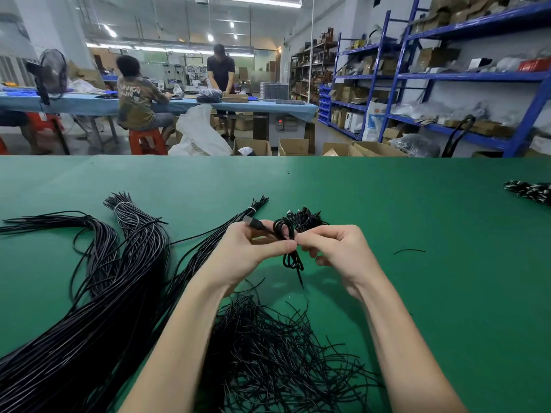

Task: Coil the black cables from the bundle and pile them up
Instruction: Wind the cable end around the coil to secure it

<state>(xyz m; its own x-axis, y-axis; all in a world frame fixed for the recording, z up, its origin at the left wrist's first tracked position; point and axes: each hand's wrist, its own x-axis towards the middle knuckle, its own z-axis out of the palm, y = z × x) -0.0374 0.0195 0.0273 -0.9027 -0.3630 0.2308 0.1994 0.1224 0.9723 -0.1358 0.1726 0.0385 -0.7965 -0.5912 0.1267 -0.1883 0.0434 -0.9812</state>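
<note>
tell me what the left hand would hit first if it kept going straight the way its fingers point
Probably the right hand: the left hand points right, across the coiled cable both pinch, fingertips nearly touching. Depth is hard to judge.

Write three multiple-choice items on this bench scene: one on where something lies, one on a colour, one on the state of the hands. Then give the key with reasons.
1. Where does the long cable bundle lie relative to the hands?
A. On the person's left
B. On the person's right
C. On the blue shelving

2. What colour is the table top?
A. Grey
B. Green
C. Brown

3. What are the two hands doing?
A. Both rest flat on the table
B. Only one hand touches a cable
C. Both pinch one small coiled cable above the table

Key:
1 A: the bundle spreads across the table's left side, left of the left hand.
2 B: green surface shows all around the cables.
3 C: the left hand and right hand meet on the coil, each grip closed on it.
</note>
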